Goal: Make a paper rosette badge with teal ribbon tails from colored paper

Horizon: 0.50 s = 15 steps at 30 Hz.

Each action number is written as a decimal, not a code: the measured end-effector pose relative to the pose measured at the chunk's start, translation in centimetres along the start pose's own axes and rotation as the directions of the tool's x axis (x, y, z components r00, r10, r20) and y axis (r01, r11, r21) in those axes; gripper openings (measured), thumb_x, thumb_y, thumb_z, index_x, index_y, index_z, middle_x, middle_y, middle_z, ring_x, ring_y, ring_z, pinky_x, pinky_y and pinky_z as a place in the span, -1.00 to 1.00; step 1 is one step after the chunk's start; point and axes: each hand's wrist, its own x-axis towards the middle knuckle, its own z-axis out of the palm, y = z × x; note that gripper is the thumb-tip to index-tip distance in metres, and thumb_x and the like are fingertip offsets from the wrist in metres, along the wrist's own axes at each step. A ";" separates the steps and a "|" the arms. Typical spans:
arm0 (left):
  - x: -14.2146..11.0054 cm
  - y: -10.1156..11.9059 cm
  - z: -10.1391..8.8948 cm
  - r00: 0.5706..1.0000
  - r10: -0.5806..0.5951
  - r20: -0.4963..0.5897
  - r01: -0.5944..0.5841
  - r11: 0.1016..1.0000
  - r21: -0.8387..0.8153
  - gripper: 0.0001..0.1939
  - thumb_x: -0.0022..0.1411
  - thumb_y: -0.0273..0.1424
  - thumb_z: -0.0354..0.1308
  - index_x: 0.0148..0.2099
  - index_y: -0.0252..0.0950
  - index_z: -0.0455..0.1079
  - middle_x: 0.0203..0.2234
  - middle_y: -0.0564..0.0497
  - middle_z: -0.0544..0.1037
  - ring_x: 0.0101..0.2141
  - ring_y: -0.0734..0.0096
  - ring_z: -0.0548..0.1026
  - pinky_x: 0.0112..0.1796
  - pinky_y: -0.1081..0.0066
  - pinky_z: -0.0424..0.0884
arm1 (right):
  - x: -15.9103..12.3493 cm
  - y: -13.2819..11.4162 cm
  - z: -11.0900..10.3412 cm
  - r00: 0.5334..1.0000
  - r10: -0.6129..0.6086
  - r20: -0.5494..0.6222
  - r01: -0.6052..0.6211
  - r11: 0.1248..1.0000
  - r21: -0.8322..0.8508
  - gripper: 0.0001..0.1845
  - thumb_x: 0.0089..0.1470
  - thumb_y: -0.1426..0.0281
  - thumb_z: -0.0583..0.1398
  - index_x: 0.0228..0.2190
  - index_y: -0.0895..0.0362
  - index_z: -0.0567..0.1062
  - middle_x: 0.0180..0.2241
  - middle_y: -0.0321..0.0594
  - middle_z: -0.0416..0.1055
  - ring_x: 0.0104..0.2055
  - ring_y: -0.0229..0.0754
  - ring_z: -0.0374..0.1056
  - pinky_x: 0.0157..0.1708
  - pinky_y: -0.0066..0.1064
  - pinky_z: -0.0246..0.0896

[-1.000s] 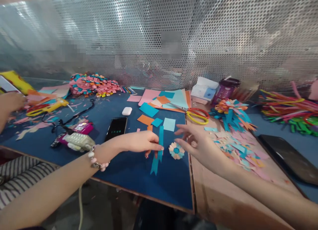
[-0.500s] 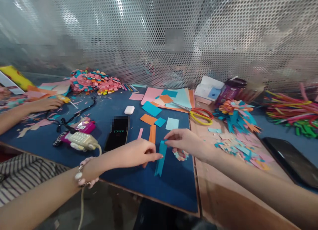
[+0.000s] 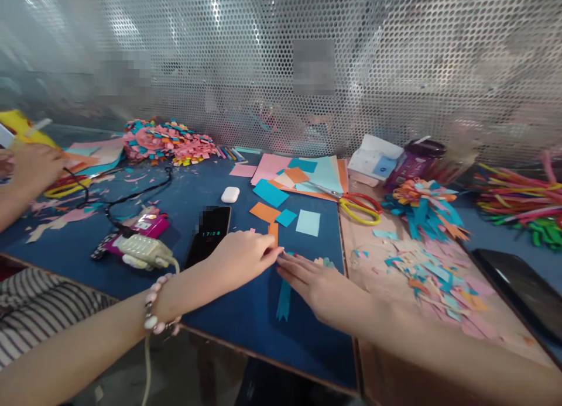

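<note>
A teal paper strip point(image 3: 283, 303) with a notched lower end lies on the blue tabletop point(image 3: 246, 336). Across its upper part rests my right hand point(image 3: 311, 283), fingers stretched out and lying flat. My left hand point(image 3: 250, 251), with a beaded bracelet at the wrist, is closed, its thumb tip at the strip's top end beside my right fingertips. What its curled fingers hold, if anything, is hidden. Just beyond them shows an orange paper strip point(image 3: 273, 230), partly covered. A small pale paper piece point(image 3: 325, 262) peeks out behind my right hand.
Paper squares point(image 3: 308, 223), coloured sheets point(image 3: 325, 169) and scissors point(image 3: 362, 209) lie beyond my hands. A phone point(image 3: 209, 233) and a corded glue gun point(image 3: 147, 251) are left. Paper scraps point(image 3: 434, 277) and a paper-strip bundle point(image 3: 425, 204) are right. Another person's hand point(image 3: 37, 166) works far left.
My right hand has come down and flattened over the teal strip. My left hand has shifted up to its top end. At far left, the other person's hand has moved left and lifted.
</note>
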 end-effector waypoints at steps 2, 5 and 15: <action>0.2 0.1 0.2 1.000 -0.009 -0.004 0.009 1.000 -0.011 -0.61 0.30 -0.20 -0.11 -0.50 -0.27 0.28 -0.66 0.03 0.42 -0.60 0.40 0.38 -0.55 0.42 0.03 | -0.4 -0.4 0.2 0.998 0.018 0.064 -0.022 0.998 0.055 -0.37 -0.01 0.57 0.04 0.14 0.42 0.22 0.21 0.15 0.09 0.22 0.09 0.08 0.16 -0.16 0.10; 0.3 0.7 0.4 1.000 -0.005 0.023 0.006 0.999 -0.050 -0.60 0.31 -0.19 -0.12 -0.50 -0.27 0.28 -0.67 0.04 0.41 -0.62 0.43 0.37 -0.54 0.43 0.07 | -1.3 -1.5 -0.6 0.991 0.091 0.102 -0.108 0.980 0.168 -0.28 0.02 0.35 0.09 0.18 0.42 0.15 0.24 0.17 -0.01 0.27 0.09 -0.05 0.22 -0.18 -0.03; -0.5 2.4 1.0 0.995 0.097 -0.008 -0.098 0.990 -0.105 -0.69 0.31 -0.28 -0.10 -0.40 -0.27 0.34 -0.61 0.08 0.46 -0.58 0.47 0.40 -0.49 0.45 0.18 | -5.0 -6.0 0.7 0.985 0.058 -0.163 -0.066 0.997 -0.043 -0.30 0.05 0.16 0.15 0.04 0.49 0.35 0.11 0.26 0.21 0.15 0.18 0.18 0.10 -0.13 0.20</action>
